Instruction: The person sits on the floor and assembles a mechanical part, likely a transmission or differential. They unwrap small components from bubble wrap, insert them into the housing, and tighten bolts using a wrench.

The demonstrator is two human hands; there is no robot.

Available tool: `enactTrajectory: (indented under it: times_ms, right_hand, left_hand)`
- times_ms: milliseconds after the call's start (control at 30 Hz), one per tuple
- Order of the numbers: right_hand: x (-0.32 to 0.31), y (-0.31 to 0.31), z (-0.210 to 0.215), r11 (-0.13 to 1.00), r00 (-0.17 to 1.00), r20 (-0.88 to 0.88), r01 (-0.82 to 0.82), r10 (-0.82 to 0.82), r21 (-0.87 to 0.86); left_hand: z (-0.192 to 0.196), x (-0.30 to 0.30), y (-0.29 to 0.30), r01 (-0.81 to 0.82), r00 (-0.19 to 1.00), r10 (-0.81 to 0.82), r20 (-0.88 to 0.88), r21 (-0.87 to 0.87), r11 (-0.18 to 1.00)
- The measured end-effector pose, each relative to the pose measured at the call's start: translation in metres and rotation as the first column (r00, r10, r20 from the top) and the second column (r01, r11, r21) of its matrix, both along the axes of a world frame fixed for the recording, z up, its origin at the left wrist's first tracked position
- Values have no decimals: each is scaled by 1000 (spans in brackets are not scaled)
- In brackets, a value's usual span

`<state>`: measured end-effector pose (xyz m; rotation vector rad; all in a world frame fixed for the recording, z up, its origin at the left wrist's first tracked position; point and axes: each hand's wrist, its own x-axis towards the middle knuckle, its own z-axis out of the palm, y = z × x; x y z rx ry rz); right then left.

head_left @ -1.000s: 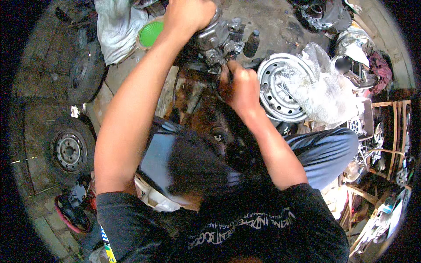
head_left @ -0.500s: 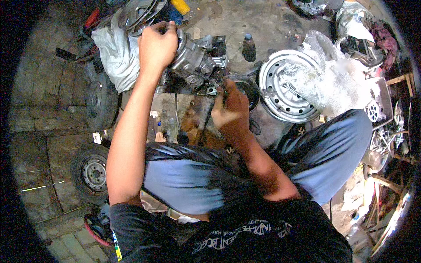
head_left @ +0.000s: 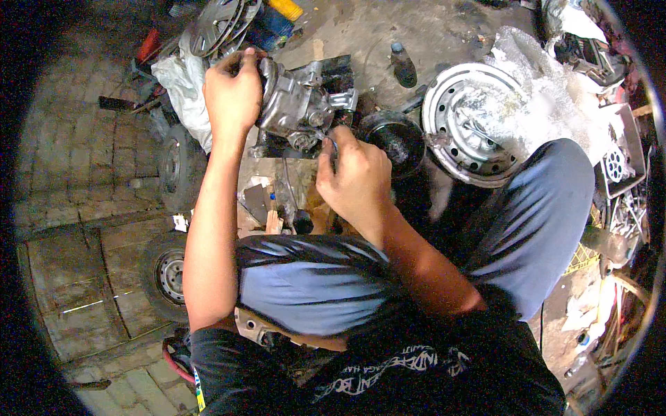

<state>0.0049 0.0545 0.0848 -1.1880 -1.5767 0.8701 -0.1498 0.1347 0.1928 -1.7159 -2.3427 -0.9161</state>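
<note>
A loosened left grip could let the uneven, rounded casting roll or tip under pressure from the right, pinching skin: the right hand's thumb and forefinger (head_left: 345,143) nearly meet at the lower right edge of the grey metal casting (head_left: 286,102), though whether they hold anything small cannot be told. The right hand (head_left: 359,177) works opposite the left hand (head_left: 234,93), curled closed around the casting's left end, some fingers hidden. The casting lies beyond the person's bent leg (head_left: 312,298); right of it stand a round black pan (head_left: 421,154), a silver wheel (head_left: 444,128) partly under clear plastic wrap (head_left: 548,111), and, farther off, a dark bottle (head_left: 403,68).
</note>
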Motion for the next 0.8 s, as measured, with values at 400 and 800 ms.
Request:
enactTrajectory:
  times_ms: [400, 800]
  right_hand:
    - [-2, 11, 13, 977, 990, 21, -141, 139, 160]
    - [4, 16, -6, 987, 971, 204, -143, 126, 69]
  left_hand:
    - [-1, -4, 4, -84, 996, 85, 22, -36, 996]
    - [-1, 0, 1, -10, 1000, 10, 29, -24, 1000]
